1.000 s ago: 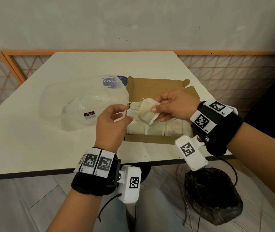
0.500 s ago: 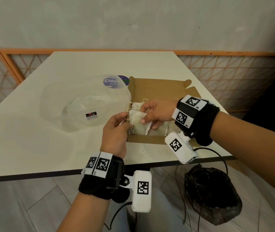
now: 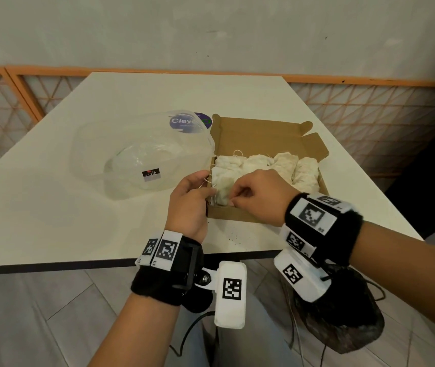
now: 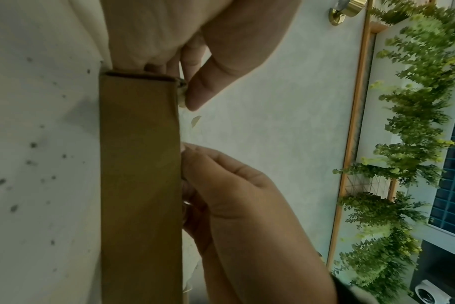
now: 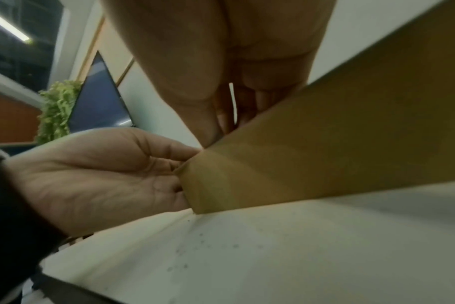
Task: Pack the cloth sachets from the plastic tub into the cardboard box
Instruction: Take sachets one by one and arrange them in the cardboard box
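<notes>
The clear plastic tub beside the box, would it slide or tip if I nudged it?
The clear plastic tub looks empty and thin-walled, so probably light and apt to slide on the smooth white table. Its wide, low shape suggests sliding rather than tipping.

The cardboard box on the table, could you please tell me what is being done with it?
A person is packing cloth sachets into the cardboard box. Both the left hand and the right hand hold one sachet at the box's near left corner, beside the sachets already inside. The plastic tub to the left looks empty.
</notes>
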